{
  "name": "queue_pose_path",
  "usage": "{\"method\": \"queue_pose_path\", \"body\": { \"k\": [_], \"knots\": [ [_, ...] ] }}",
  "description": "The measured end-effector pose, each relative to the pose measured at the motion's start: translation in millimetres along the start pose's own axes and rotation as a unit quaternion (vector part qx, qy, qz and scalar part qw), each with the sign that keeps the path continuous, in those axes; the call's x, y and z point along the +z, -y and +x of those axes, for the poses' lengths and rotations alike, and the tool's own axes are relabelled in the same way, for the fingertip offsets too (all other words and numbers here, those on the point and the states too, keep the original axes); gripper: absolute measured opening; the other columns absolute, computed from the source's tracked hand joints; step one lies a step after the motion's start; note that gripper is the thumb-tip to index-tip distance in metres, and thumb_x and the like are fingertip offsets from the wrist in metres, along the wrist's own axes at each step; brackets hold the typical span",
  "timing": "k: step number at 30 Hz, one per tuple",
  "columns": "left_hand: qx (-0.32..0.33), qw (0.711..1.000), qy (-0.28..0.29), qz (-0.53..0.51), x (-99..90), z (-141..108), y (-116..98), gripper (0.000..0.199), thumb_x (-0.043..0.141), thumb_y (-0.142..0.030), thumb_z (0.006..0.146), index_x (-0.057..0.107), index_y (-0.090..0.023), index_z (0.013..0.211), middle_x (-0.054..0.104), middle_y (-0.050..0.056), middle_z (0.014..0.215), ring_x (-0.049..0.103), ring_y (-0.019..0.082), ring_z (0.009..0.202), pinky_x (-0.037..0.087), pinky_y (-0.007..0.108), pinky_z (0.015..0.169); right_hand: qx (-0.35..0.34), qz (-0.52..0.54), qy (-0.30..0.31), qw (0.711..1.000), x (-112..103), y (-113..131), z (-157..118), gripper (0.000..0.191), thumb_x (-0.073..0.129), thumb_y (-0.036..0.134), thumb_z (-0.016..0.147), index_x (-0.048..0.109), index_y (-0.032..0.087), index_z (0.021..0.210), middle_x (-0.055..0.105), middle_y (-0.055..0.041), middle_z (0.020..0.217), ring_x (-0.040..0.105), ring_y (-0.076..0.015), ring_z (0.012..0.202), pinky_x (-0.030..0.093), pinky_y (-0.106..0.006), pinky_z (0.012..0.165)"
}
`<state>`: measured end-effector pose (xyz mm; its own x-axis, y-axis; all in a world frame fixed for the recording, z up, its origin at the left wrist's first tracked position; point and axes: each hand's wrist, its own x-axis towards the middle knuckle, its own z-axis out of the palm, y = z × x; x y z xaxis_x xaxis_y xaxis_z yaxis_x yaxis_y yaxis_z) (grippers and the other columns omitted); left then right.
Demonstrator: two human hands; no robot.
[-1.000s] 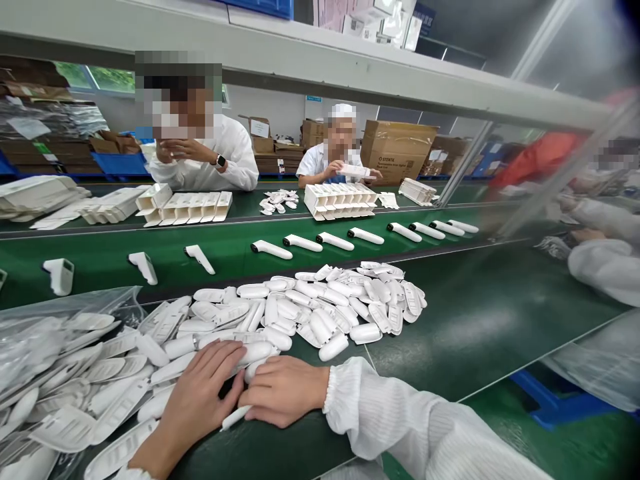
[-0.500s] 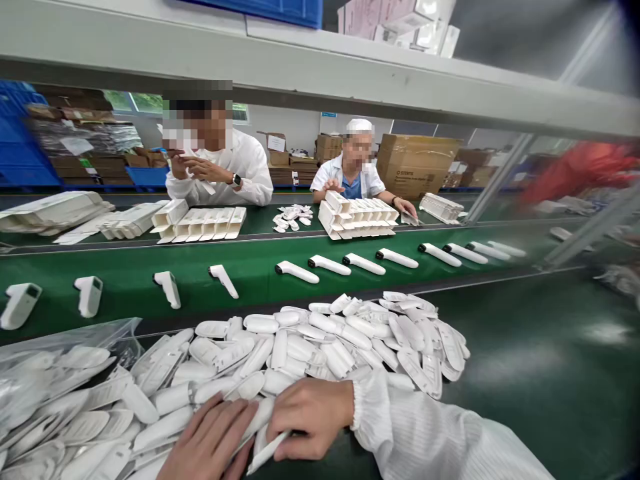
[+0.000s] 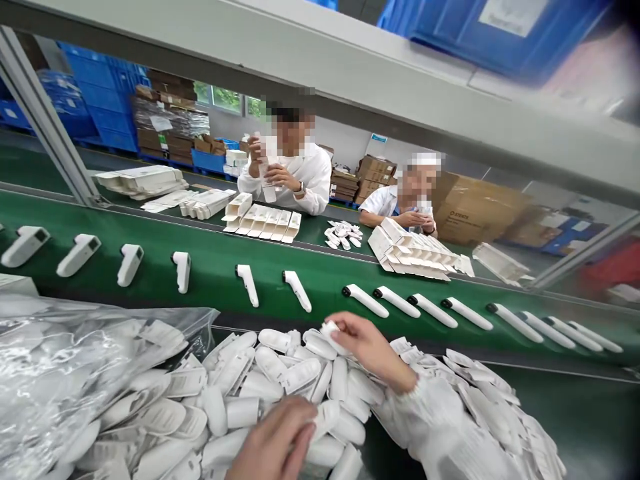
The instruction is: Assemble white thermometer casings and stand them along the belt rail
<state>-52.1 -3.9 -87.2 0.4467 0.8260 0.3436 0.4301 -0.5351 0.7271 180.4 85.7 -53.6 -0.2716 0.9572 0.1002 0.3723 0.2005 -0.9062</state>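
Right hand (image 3: 367, 343), palm down, thumb and fingers pinching a small white plastic piece (image 3: 331, 335); only the end beyond the fingertips shows, pale and glossy, the rest covered by the fingers. Piece sits above the far edge of the heap

Left hand (image 3: 280, 433) nearer the wearer and to the left of the right hand, blurred, fingers together and lightly bent. A white cover lies right at its fingertips; cannot tell whether it is gripped or only touched

Under and around both hands: heap of long, round-ended white plastic covers (image 3: 300, 375). Some lie smooth domed side up, others turned over, hollow, with ribs and slots inside. Overlapping at all angles; the heap spreads left of the left hand and right past the right forearm. Dark green surface (image 3: 595, 413) bare to the right of the hands

Left of the left hand, a clear, crumpled plastic bag (image 3: 60, 360) with more white covers in and beside it

Beyond both hands, a row of white pistol-shaped devices with black tips (image 3: 297, 291) on a green belt (image 3: 320, 267)

Farther off, beyond the belt: person in a white coat (image 3: 313, 180) holding up a white carton, person in a white cap (image 3: 377, 205), open white cartons (image 3: 265, 223) in front of them
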Motion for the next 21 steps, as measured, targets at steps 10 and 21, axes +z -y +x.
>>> {"method": "queue_pose_path", "body": {
  "k": [10,21],
  "knots": [
    [-0.335,0.802,-0.240,-0.432,-66.7,96,52,0.052,0.074,-0.050,0.065,0.061,-0.019,0.104,0.063,0.004,0.099,0.059,0.015,0.074,0.049,0.024,0.055,0.080,-0.357,-0.078,0.927,45,-46,112,0.046,0.056,0.005,0.090,0.051,0.014,0.135,0.063,-0.0150,0.113,0.061,-0.0289,0.101,0.045,-0.037,0.089],
    [-0.307,0.855,-0.127,-0.398,-82.3,99,62,0.040,0.074,-0.043,0.070,0.068,-0.017,0.100,0.067,0.005,0.089,0.057,0.015,0.068,0.045,0.023,0.051,0.099,-0.209,-0.040,0.972,34,-3,107,0.043,0.043,0.046,0.105,0.052,0.017,0.135,0.060,-0.0151,0.121,0.063,-0.0271,0.102,0.052,-0.037,0.086]
  ]
}}
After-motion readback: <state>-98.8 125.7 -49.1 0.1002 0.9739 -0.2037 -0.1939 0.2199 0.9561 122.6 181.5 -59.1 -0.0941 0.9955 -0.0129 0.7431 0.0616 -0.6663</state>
